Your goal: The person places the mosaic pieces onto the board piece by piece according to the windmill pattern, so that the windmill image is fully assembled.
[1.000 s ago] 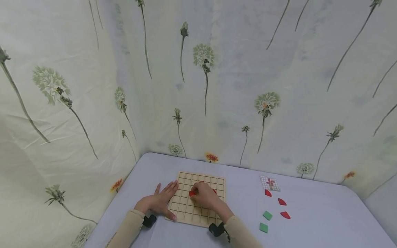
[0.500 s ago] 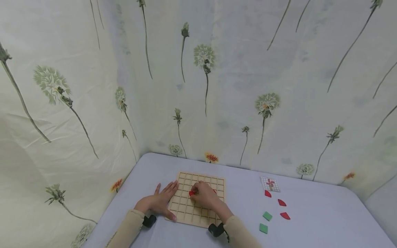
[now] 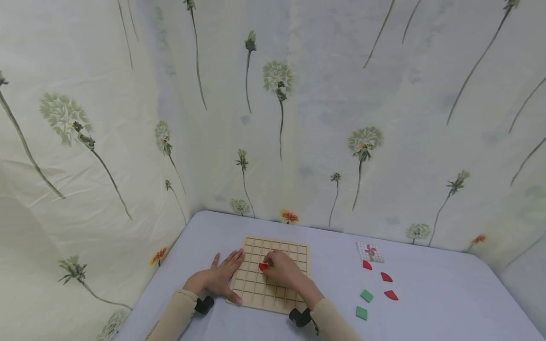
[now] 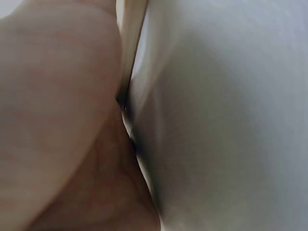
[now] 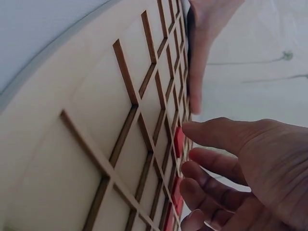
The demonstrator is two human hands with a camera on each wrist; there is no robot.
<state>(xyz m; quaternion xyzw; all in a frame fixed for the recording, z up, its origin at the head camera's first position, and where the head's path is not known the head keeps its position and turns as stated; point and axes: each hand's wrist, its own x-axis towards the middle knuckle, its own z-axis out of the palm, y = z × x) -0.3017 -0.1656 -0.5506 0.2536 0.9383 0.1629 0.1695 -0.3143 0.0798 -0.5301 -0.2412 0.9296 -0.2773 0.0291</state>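
Note:
A square wooden grid board lies on the table. My left hand rests flat on its left edge, fingers spread and thumb at the near left corner. Over the middle of the board, my right hand has its fingers curled, with thumb and index finger pinching the edge of a red quarter-round tile lying in the grid. In the right wrist view, the thumb tip meets this red tile. Another red tile sits in the grid beneath the other fingers; the hand hides it in the head view.
Right of the board lie loose red tiles and green square tiles. A small card with a printed flower on a grid is behind them. Floral cloth hangs beyond the table's back edge.
My left hand keeps its place on the board. My right hand has shifted very slightly, covering red bits that showed beyond it before. The pinched tile stays in the same spot.

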